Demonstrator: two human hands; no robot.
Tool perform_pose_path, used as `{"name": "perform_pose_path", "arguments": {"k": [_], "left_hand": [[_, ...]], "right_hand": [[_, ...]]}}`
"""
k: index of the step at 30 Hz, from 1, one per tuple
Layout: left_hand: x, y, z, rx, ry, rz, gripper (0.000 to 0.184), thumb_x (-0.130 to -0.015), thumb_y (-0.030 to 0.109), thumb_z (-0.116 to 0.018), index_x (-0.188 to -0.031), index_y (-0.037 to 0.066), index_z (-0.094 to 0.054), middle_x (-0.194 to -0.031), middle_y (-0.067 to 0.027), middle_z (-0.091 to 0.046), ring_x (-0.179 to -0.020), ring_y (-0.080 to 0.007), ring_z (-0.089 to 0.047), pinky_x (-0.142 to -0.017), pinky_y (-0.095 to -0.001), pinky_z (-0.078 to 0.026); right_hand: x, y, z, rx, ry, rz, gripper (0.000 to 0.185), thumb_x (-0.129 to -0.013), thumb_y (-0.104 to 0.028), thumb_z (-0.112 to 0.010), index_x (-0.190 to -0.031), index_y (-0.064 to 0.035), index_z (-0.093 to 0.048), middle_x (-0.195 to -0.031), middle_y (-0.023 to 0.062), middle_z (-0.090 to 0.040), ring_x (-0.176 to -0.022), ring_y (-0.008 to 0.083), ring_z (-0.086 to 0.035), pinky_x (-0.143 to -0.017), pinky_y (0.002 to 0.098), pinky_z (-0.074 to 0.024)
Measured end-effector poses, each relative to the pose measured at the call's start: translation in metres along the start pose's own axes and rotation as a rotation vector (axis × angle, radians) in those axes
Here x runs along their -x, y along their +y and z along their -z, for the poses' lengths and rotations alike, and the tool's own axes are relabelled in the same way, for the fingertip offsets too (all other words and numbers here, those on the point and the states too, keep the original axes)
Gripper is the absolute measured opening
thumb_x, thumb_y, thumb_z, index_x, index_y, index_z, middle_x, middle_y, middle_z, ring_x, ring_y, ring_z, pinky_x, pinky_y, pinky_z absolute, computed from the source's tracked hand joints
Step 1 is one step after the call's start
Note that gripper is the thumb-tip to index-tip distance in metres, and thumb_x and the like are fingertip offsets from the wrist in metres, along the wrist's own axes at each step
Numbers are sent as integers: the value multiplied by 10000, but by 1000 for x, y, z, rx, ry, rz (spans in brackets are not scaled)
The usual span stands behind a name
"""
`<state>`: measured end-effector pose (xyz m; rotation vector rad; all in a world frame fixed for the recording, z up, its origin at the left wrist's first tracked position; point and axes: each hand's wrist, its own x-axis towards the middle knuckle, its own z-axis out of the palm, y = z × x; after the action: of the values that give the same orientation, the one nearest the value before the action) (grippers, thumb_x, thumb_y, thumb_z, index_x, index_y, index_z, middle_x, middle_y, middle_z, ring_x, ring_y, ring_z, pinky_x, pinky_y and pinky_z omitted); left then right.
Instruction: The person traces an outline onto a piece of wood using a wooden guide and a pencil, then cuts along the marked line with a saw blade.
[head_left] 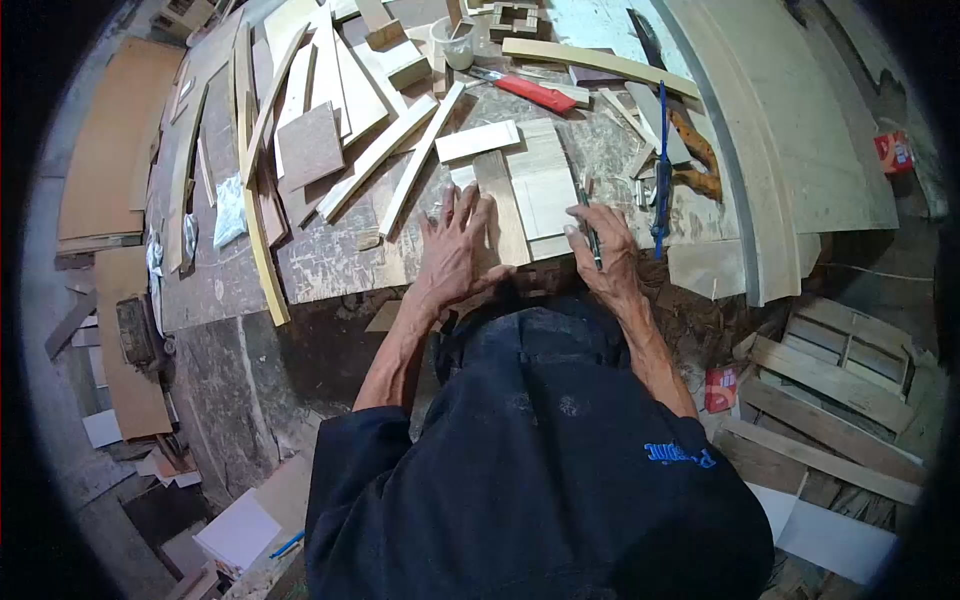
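In the head view, a pale board (541, 190) lies on the tabletop (335, 268) between the hands, its long axis running away from the body with the far end leaning slightly left. A darker brown board (505, 208) lies along its left side, and a short pale strip (478, 141) sits crosswise at their far ends. From the right hand (610, 250), the pale board is just to the left; that hand is the nearer one, beside its right edge. Its grip is closed on a slim dark pen-like tool (592, 238), held steeply with the thumb toward the board. The left hand (458, 245) has an open grip: palm down, fingers spread and pointing away, index finger along the brown board, thumb reaching right near the tabletop's front edge. Whether it presses down, I cannot tell.
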<state>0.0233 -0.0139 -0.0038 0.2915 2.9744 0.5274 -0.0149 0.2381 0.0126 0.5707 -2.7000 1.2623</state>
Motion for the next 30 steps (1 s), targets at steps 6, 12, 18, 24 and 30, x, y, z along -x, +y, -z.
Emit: {"name": "perform_pose_path", "arguments": {"k": [6,12,18,24,30], "left_hand": [[8,-15,1,-16,-2,8,1101,-682,680,-738,-1524,126,-294,-1596,-138,-215,-1477,-429,-134,-1082,-751,-181],[14,-18,10,11,-72,64,1096,-709,632,-749,-1554,165,-230,-1620,-100,-179,-1492,-392,-120,-1131,-703,-147],[20,-30,6,11,-38,49,1028,-749,582,-727,-1548,160,-237,-1613,-91,-202,-1480,-402,-159,-1113,-718,-174],[23,-34,0,85,-45,106,956,-800,486,-716,-1547,154,-221,-1600,-94,-236,-1471,-384,-207,-1120,-687,-212],[22,-11,7,80,31,153,983,-800,510,-706,-1536,76,-220,-1540,-171,-331,-1432,-377,-300,-1077,-634,-310]], "right_hand": [[-9,14,-8,20,39,15,343,-814,-119,-694,-1142,-33,-643,-1105,177,-627,-1042,354,-577,-916,442,-475],[-18,16,-2,94,-58,99,523,-760,-191,-766,-1241,-69,-598,-1228,169,-613,-1192,357,-526,-994,455,-449],[-34,26,-5,152,-216,104,688,-699,-229,-813,-1329,-126,-558,-1330,180,-570,-1314,386,-432,-1096,484,-381],[-45,24,2,138,-271,119,666,-687,-202,-805,-1302,-123,-564,-1333,175,-557,-1303,365,-449,-1079,461,-409],[-49,27,6,90,-334,116,745,-677,-174,-794,-1363,-135,-505,-1374,172,-534,-1337,384,-421,-1117,482,-375]]}}
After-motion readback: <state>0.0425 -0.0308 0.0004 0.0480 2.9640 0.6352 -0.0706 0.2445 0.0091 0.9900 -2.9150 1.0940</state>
